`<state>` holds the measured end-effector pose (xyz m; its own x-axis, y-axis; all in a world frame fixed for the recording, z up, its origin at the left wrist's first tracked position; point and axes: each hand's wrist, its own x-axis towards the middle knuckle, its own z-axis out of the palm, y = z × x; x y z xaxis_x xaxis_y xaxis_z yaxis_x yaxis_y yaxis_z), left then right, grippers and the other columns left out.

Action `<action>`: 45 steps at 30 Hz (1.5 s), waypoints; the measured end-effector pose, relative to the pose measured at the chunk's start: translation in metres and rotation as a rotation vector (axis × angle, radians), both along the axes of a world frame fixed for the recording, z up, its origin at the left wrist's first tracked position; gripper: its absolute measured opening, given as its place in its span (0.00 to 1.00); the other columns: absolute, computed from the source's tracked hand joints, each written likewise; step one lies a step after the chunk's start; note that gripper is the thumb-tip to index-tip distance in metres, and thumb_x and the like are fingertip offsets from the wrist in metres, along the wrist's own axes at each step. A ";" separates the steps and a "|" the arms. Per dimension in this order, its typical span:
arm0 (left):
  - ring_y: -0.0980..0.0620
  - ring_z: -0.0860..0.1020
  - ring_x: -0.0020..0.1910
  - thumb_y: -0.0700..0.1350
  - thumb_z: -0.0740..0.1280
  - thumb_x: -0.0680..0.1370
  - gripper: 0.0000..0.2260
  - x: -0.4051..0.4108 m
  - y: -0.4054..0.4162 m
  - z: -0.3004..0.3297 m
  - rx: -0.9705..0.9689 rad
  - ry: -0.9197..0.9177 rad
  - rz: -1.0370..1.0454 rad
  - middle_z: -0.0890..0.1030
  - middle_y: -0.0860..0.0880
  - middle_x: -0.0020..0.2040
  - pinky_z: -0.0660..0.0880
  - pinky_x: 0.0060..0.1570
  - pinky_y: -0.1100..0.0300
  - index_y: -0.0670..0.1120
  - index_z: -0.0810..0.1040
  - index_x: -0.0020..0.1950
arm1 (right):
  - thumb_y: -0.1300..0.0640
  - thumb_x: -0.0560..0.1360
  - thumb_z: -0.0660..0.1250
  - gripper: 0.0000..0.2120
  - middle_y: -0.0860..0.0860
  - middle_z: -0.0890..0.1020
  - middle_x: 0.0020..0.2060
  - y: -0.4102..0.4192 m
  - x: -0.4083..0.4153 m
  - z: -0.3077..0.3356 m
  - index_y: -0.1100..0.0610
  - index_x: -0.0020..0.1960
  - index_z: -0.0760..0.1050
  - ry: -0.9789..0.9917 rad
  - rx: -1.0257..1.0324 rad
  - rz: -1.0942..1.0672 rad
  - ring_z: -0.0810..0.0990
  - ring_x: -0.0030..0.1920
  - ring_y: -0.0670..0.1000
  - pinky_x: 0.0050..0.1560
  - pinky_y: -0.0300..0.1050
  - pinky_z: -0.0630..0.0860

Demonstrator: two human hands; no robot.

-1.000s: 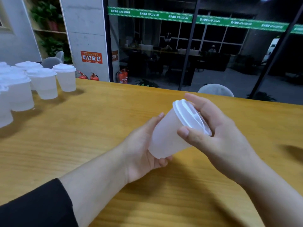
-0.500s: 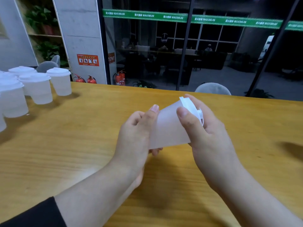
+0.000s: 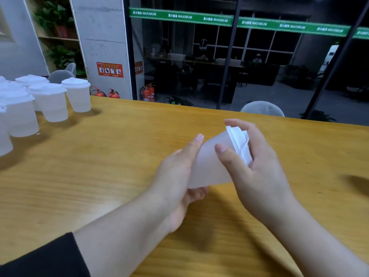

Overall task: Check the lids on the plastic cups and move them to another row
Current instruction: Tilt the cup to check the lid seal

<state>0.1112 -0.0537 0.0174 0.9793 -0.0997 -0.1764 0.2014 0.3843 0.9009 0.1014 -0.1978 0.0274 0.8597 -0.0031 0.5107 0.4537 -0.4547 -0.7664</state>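
Head view shows our hands, left hand point(image 3: 179, 176) and right hand point(image 3: 257, 172), gripping a tilted cup point(image 3: 209, 164), checking its lid point(image 3: 239, 142); next we likely set it upright on the bench point(image 3: 119, 156).

Both forearms reach forward and converge in front of the body. The left hand point(image 3: 177, 176) lies palm up toward the right, thumb stretched straight along the cup point(image 3: 209, 164), its fingers curled beneath it. The right hand point(image 3: 257, 172) wraps around the lidded end, thumb pressed on the near side, fingers arched over the top.
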 end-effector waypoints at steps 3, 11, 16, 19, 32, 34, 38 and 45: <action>0.52 0.72 0.28 0.61 0.73 0.76 0.16 0.003 -0.002 0.001 0.163 -0.278 0.149 0.78 0.51 0.33 0.66 0.26 0.61 0.49 0.78 0.46 | 0.40 0.72 0.63 0.20 0.42 0.80 0.49 0.009 0.001 0.000 0.40 0.64 0.73 0.015 0.178 -0.043 0.79 0.47 0.40 0.43 0.29 0.72; 0.51 0.71 0.27 0.63 0.69 0.77 0.16 0.003 0.007 0.007 0.115 -0.017 -0.043 0.78 0.49 0.34 0.62 0.25 0.60 0.50 0.81 0.49 | 0.25 0.61 0.65 0.42 0.34 0.73 0.68 -0.007 -0.006 0.007 0.30 0.74 0.61 0.127 0.009 0.082 0.69 0.68 0.32 0.62 0.27 0.69; 0.51 0.72 0.27 0.59 0.70 0.78 0.13 0.003 0.002 0.004 0.018 0.065 -0.005 0.79 0.50 0.32 0.66 0.29 0.59 0.50 0.82 0.45 | 0.31 0.67 0.68 0.30 0.36 0.80 0.51 -0.002 -0.005 0.006 0.35 0.67 0.72 -0.015 0.060 0.077 0.79 0.55 0.41 0.51 0.31 0.73; 0.50 0.71 0.28 0.59 0.68 0.79 0.14 0.004 0.001 0.002 0.068 -0.136 0.104 0.77 0.50 0.32 0.63 0.25 0.60 0.49 0.80 0.46 | 0.33 0.68 0.68 0.26 0.39 0.82 0.49 0.005 -0.004 0.006 0.38 0.64 0.74 -0.046 0.177 0.070 0.82 0.51 0.44 0.47 0.34 0.75; 0.49 0.78 0.38 0.65 0.72 0.73 0.23 0.013 0.014 0.001 0.105 -0.217 0.140 0.81 0.48 0.43 0.75 0.37 0.55 0.46 0.80 0.54 | 0.33 0.75 0.57 0.38 0.38 0.66 0.77 0.007 -0.006 0.007 0.43 0.82 0.55 0.228 0.231 0.003 0.73 0.67 0.36 0.66 0.43 0.77; 0.51 0.76 0.34 0.64 0.71 0.76 0.20 0.009 0.019 0.018 0.277 -0.283 0.243 0.80 0.49 0.39 0.73 0.35 0.56 0.47 0.81 0.53 | 0.37 0.79 0.60 0.33 0.42 0.73 0.73 0.011 -0.015 0.012 0.41 0.81 0.59 0.345 0.377 0.067 0.79 0.63 0.42 0.57 0.52 0.83; 0.48 0.77 0.39 0.63 0.70 0.76 0.15 -0.006 0.029 0.099 0.609 -0.651 0.294 0.81 0.49 0.40 0.71 0.38 0.56 0.52 0.82 0.50 | 0.43 0.84 0.59 0.19 0.47 0.83 0.64 0.015 -0.050 0.038 0.46 0.72 0.75 0.426 0.820 0.300 0.83 0.61 0.51 0.60 0.62 0.81; 0.57 0.81 0.45 0.65 0.67 0.78 0.15 -0.073 -0.003 0.222 1.447 -0.946 -0.137 0.84 0.54 0.47 0.78 0.42 0.57 0.56 0.82 0.53 | 0.39 0.84 0.55 0.27 0.61 0.82 0.64 0.018 -0.117 0.058 0.57 0.72 0.72 0.597 1.337 0.603 0.82 0.63 0.65 0.58 0.59 0.83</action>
<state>0.0380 -0.0565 0.2397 0.7866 -0.4768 0.3923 -0.5974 -0.7483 0.2884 -0.0161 -0.1802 0.0853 0.9688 0.2470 0.0217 -0.1898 0.7948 -0.5765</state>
